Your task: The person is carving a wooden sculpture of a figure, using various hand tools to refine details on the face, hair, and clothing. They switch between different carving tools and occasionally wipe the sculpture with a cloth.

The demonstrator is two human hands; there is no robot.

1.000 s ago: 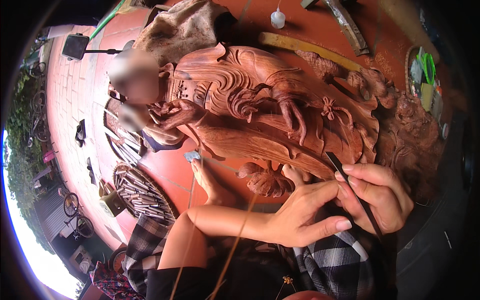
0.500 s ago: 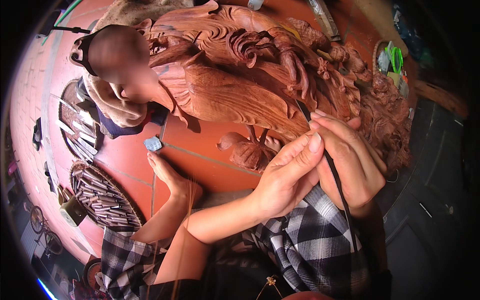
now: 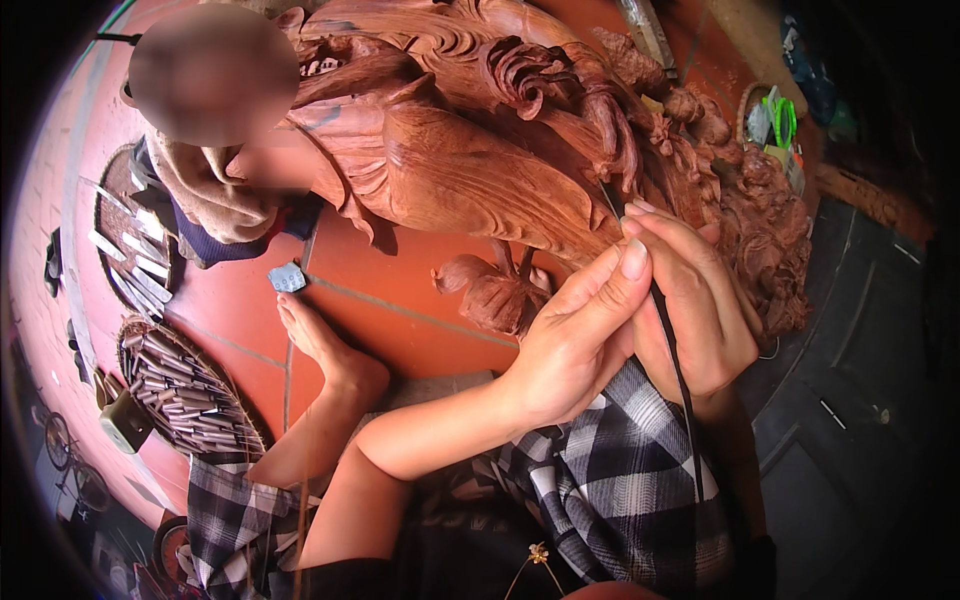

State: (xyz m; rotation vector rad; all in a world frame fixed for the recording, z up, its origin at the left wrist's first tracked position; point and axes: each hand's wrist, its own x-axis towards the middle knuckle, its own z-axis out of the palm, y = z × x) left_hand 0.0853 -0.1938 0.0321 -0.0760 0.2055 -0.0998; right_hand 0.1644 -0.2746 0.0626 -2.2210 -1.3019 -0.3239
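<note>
Fingers (image 3: 634,262) of left hand (image 3: 580,340) now clamp the tool (image 3: 671,342), joining right hand (image 3: 705,325) in the pinch; left is no longer open like a second ago. Tip sits at the carving (image 3: 470,190), contact unclear. Reads as two-handed steadying.

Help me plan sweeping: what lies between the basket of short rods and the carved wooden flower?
In the head view, a bare foot and orange floor tiles lie between them.
</note>
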